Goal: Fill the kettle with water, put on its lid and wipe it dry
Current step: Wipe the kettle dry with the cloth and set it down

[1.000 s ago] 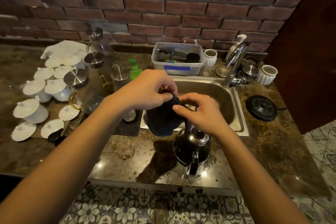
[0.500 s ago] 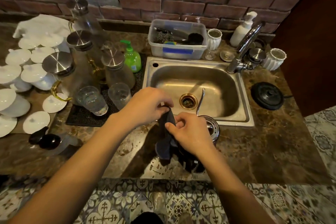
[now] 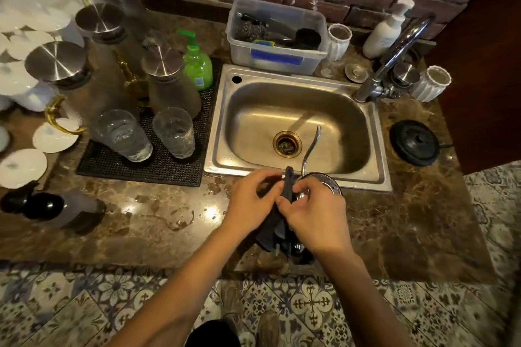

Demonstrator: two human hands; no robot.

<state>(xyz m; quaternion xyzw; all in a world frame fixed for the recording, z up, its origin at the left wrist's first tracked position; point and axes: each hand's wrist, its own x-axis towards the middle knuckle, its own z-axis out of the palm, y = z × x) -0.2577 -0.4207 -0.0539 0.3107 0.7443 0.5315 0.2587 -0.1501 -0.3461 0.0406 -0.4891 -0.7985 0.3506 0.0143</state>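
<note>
While the left hand (image 3: 249, 203) and right hand (image 3: 311, 215) both pinch a dark cloth (image 3: 277, 222) between them, the kettle (image 3: 324, 182) sits under the right hand.

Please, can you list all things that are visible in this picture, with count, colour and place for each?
kettle: 1, steel, counter edge before the sink, mostly hidden by the hands
cloth: 1, dark, held over the kettle
sink: 1, steel, centre
tap: 1, chrome, right of sink
plastic tub: 1, clear, behind sink
soap bottle: 1, green, left of sink
pump bottle: 1, white, back right
glasses: 2, clear, on black mat
kettle base: 1, black, right of sink
left hand: gripping the cloth
right hand: gripping the cloth
</note>
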